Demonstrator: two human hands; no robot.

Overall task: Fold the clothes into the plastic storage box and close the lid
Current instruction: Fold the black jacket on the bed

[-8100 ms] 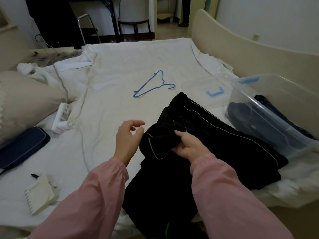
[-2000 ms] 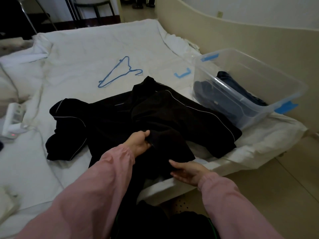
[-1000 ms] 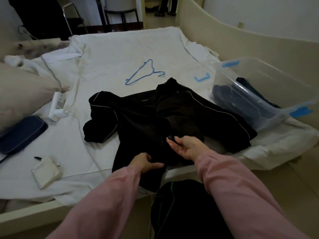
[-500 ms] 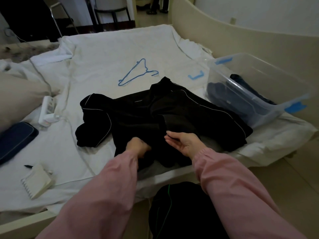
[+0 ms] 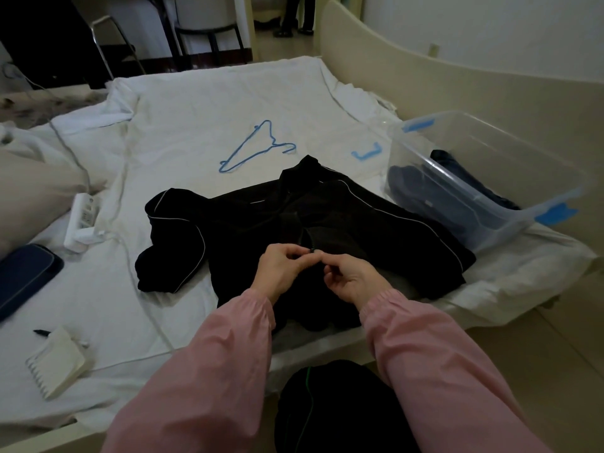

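Pinches the zipper (image 5: 312,249) low on the black jacket (image 5: 359,223), spread on the white sheet (image 5: 196,119) beneath and beyond both hands and just beside the open storage box (image 5: 510,152), between the curled, meeting fingertips of left hand (image 5: 277,269) and right hand (image 5: 351,279).

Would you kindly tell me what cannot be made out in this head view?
All in the head view.
- Zipper ends of the black jacket: too small, covered by the left hand and right hand pinching them.
- Jacket's lower edge: partly hidden behind both pink sleeves.
- Clothes in the storage box: dark, blurred through its clear wall; number unclear.
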